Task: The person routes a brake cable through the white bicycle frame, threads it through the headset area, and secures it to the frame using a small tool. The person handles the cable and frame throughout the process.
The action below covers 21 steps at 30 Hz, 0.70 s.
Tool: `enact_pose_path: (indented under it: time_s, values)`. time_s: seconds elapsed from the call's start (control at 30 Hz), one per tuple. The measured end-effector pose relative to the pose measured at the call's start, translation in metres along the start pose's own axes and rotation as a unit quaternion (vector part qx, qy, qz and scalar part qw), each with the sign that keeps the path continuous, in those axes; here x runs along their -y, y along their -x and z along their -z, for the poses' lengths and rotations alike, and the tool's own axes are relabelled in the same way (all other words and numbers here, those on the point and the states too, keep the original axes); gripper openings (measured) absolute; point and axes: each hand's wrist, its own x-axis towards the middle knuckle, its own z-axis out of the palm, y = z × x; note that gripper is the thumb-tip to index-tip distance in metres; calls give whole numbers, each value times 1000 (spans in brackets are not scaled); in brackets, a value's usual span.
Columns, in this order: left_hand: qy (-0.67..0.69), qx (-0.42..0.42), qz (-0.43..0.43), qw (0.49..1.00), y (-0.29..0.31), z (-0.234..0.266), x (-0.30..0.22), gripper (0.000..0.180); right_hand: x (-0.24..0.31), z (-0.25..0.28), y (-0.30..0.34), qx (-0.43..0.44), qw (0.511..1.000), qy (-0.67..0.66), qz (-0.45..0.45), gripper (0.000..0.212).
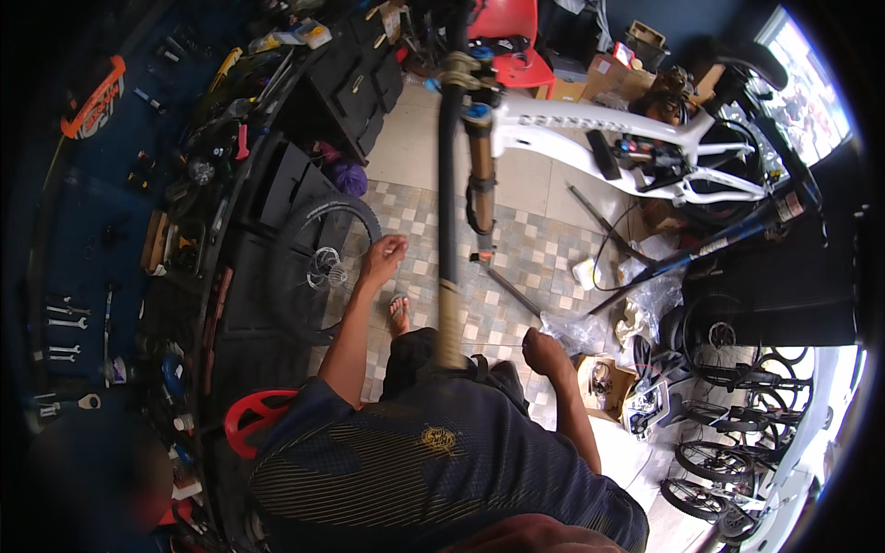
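A dark, short-sleeved shirt (442,452) of thin cloth, patterned with fine pale stripes and a round yellow motif, fills the lower part of the view. Above the lap stretches a long, round handlebar (448,203), dark and smooth for most of its length, with a tan, ridged grip (450,332) on its near end. It belongs to a bicycle (581,129) whose white, glossy frame of thick, curved tubes reaches to the right over the floor (415,221); a slim bronze fork leg (481,166) hangs beside the bar.

The left hand (383,261) is left of the handlebar, apart from it, fingers bent; whether they meet or hold anything, I cannot tell. Behind it, a spoked wheel (325,267) with a knobby black tyre stands at the floor's left edge, by flat black cabinets (277,189). The right hand (544,355) is right of the grip, fingers curled inward, their tips hidden, so I cannot tell whether they close on something. Near it are crinkled clear plastic (573,332) and an open cardboard box (587,382). The floor is a patchwork of small beige, tan and grey squares.
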Motion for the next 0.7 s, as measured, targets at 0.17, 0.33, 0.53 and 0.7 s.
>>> enact_pose_path:
  time_s: [0.17, 0.33, 0.53, 0.7]
  values:
    - [68, -13, -62, 996, -30, 93, -60, 29, 74, -27, -99, -55, 996, -62, 41, 20]
    - [29, 101, -90, 990, -77, 144, -98, 23, 198, -21, -171, -20, 1000, -1, -7, 21]
    - [-1, 185, -159, 970, -195, 138, -151, 31, 237, -13, -220, -48, 988, -89, -117, 32]
    - [46, 248, -129, 959, -293, 81, -199, 43, 264, 36, -275, -18, 971, -165, -172, 31]
